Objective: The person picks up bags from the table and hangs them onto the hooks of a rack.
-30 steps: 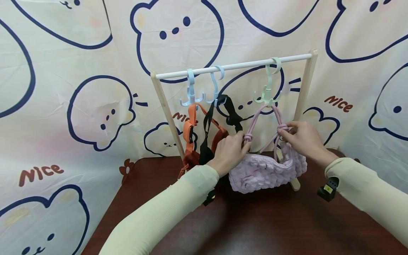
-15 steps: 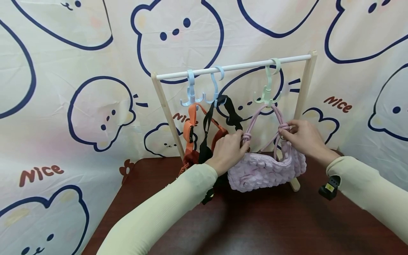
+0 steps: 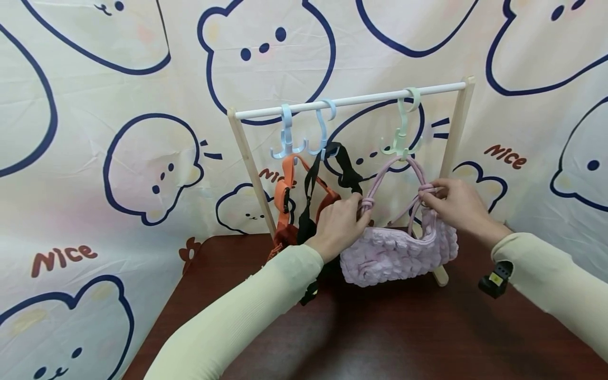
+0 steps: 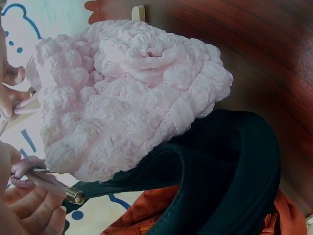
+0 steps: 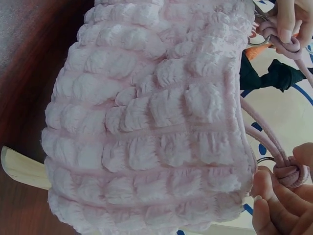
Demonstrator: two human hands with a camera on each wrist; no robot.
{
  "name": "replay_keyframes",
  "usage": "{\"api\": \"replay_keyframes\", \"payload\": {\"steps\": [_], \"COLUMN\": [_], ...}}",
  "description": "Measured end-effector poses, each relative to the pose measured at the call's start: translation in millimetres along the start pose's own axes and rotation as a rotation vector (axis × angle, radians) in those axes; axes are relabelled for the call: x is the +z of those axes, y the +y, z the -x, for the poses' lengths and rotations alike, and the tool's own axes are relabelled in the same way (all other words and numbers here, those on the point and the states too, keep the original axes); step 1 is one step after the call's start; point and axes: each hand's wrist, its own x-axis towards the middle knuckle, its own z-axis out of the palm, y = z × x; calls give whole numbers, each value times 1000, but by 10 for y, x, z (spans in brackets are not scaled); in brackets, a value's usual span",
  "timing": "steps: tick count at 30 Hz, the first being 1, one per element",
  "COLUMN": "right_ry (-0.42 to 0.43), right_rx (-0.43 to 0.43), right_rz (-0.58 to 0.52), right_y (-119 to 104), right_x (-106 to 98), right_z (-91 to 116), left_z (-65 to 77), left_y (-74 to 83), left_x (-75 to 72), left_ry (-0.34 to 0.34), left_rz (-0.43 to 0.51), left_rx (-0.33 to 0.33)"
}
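Observation:
A puffy pink handbag point(image 3: 394, 256) hangs by its pink cord straps point(image 3: 378, 177) from a pale green hook point(image 3: 401, 132) on the rack's white rod. My left hand point(image 3: 339, 224) pinches the knot on the left strap. With thumb and fingers, my right hand point(image 3: 456, 206) holds the knot on the right strap. In the right wrist view both knots show, the right one point(image 5: 290, 174) at the fingertips near a metal ring. The left wrist view shows the left knot point(image 4: 27, 169) and a gold cord end point(image 4: 75, 196) by the fingers.
Two blue hooks point(image 3: 286, 134) share the white rod point(image 3: 351, 98). An orange strap point(image 3: 281, 195) and a black strap point(image 3: 349, 169) hang from them, left of the pink handbag. A black bag point(image 4: 234, 161) touches it in the left wrist view. The rack stands on a dark wooden table point(image 3: 380, 332).
The pink handbag and both hands stay nearly in place. The left hand has shifted very slightly left, and the right wrist slightly right. The view has moved a little.

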Motion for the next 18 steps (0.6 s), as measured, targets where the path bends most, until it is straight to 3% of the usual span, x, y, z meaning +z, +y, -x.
{"api": "replay_keyframes", "payload": {"steps": [18], "right_ry": [11], "right_rx": [35], "right_rz": [44], "right_y": [6], "right_x": [-61], "right_z": [30], "left_z": [55], "left_y": [-58], "left_x": [-12], "left_ry": [57], "left_rz": [-37], "left_rx": [14]}}
